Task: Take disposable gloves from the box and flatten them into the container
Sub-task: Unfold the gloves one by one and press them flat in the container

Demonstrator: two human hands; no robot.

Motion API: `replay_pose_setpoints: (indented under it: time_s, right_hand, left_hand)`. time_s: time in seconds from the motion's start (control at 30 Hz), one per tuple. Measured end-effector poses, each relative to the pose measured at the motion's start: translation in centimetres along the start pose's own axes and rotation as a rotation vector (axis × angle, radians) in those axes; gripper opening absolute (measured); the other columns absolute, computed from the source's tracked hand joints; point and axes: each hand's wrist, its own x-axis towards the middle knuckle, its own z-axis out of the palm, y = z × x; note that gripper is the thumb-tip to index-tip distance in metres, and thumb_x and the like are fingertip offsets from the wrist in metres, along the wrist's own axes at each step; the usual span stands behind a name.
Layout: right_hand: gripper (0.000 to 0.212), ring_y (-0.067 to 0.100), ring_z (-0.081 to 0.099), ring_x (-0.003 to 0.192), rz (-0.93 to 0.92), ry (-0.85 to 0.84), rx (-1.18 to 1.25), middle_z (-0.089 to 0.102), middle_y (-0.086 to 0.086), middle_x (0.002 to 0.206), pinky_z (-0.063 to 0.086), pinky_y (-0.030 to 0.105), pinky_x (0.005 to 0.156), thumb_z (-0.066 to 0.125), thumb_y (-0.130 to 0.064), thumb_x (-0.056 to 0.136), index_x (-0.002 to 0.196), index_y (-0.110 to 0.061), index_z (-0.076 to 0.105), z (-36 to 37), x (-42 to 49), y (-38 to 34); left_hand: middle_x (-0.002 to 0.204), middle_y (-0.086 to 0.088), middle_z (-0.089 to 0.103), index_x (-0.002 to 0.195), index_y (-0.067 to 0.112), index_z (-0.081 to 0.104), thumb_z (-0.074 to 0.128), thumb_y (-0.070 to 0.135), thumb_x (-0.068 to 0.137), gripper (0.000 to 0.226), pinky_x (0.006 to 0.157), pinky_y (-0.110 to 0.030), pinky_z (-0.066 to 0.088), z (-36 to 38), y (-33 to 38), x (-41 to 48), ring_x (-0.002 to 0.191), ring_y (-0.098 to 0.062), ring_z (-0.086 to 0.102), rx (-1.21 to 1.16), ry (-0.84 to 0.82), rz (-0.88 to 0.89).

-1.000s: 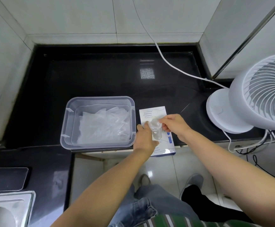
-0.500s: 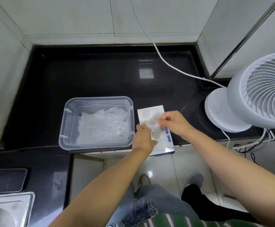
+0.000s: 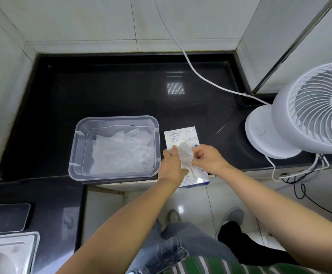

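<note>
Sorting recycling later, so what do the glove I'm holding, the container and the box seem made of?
The glove looks like thin clear plastic film, crinkled and see-through. The container: rigid translucent plastic, smooth, frosted walls. The box: probably white printed cardboard, crisp flat edges.

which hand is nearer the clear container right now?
Left. The left hand sits just beside the container, at its right wall, over the glove box; the right hand is farther right, across the glove both hold.

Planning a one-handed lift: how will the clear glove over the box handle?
Probably floppy: the glove hangs crumpled between left hand and right hand. Likely very light, being thin see-through film. May wrinkle, like the gloves in the container.
</note>
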Motion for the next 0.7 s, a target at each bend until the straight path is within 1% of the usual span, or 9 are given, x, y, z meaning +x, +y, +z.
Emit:
replay_pose_setpoints:
  time_s: [0.07,0.13,0.2,0.27,0.37,0.47,0.57,0.6,0.7]
  right_hand:
    - [0.008,0.018,0.053,0.066,-0.059,0.084,-0.21,0.066,0.013,0.074,0.053,0.039,0.07,0.064,-0.002,0.081,0.078,-0.003,0.07,0.3,0.4,0.1]
    - [0.015,0.017,0.047,0.062,-0.09,0.126,-0.254,0.062,0.018,0.07,0.049,0.035,0.064,0.057,0.003,0.082,0.07,0.004,0.066,0.3,0.9,-0.4]
    - [0.019,0.013,0.053,0.063,-0.089,0.113,-0.05,0.065,0.007,0.071,0.045,0.019,0.062,0.058,0.004,0.086,0.072,-0.004,0.069,-0.4,0.7,-1.2]
    - [0.019,0.009,0.062,0.071,-0.088,0.114,0.154,0.07,0.0,0.08,0.048,0.015,0.066,0.062,-0.001,0.088,0.082,-0.014,0.073,-1.1,0.4,-1.8]
    - [0.012,0.011,0.061,0.073,-0.027,0.076,0.288,0.068,0.001,0.081,0.051,0.02,0.069,0.059,-0.008,0.091,0.088,-0.009,0.071,-1.6,-0.2,-1.3]
    - [0.009,0.01,0.053,0.069,-0.022,-0.082,0.224,0.058,0.0,0.074,0.047,0.025,0.07,0.064,-0.016,0.09,0.082,-0.012,0.063,-1.0,-0.7,-0.1]
    - [0.024,0.024,0.044,0.064,-0.096,0.086,0.078,0.057,0.022,0.076,0.046,0.036,0.063,0.065,-0.015,0.089,0.074,0.001,0.056,-0.3,0.1,0.4]
    - [0.022,0.029,0.049,0.066,-0.105,0.14,0.091,0.061,0.023,0.081,0.049,0.038,0.064,0.063,-0.016,0.09,0.078,0.002,0.06,-0.5,0.2,0.0]
    - [0.013,0.022,0.06,0.076,-0.186,0.208,0.278,0.065,0.015,0.087,0.051,0.031,0.071,0.062,-0.014,0.091,0.083,-0.005,0.065,-1.6,0.0,-1.1]
  left_hand:
    - [0.136,-0.01,0.027,0.152,0.016,0.014,0.07,0.024,0.087,0.087,0.091,-0.033,0.046,0.1,0.0,-0.1,0.111,-0.029,0.055,-0.016,0.002,0.001]
    - [0.137,-0.009,0.027,0.152,0.018,0.014,0.07,0.023,0.086,0.086,0.092,-0.033,0.046,0.1,-0.1,-0.2,0.112,-0.028,0.054,-0.035,-0.003,0.004]
    - [0.135,-0.009,0.028,0.151,0.019,0.017,0.071,0.022,0.086,0.084,0.092,-0.031,0.045,0.1,-0.2,-0.3,0.114,-0.028,0.053,-0.054,-0.001,0.013]
    - [0.134,-0.009,0.029,0.15,0.02,0.018,0.071,0.022,0.086,0.083,0.09,-0.03,0.045,0.1,-0.3,-0.2,0.113,-0.028,0.054,-0.056,0.01,0.024]
    - [0.137,-0.009,0.026,0.152,0.018,0.014,0.069,0.024,0.088,0.085,0.091,-0.031,0.045,0.2,-0.3,-0.3,0.112,-0.028,0.054,-0.004,0.003,0.03]
    - [0.135,-0.008,0.029,0.15,0.02,0.019,0.072,0.023,0.085,0.084,0.091,-0.032,0.045,0.3,-0.4,-0.2,0.112,-0.029,0.055,-0.054,0.01,0.021]
    - [0.13,-0.01,0.031,0.146,0.018,0.022,0.071,0.025,0.086,0.078,0.083,-0.031,0.046,0.2,-0.3,-0.2,0.104,-0.028,0.056,-0.002,0.019,0.033]
    - [0.13,-0.01,0.031,0.146,0.017,0.022,0.07,0.026,0.087,0.077,0.082,-0.03,0.046,0.2,-0.3,-0.1,0.103,-0.027,0.056,0.019,0.02,0.037]
    - [0.136,-0.009,0.027,0.151,0.018,0.015,0.069,0.026,0.088,0.083,0.091,-0.032,0.047,0.2,-0.4,-0.1,0.108,-0.027,0.056,0.019,-0.005,0.03]
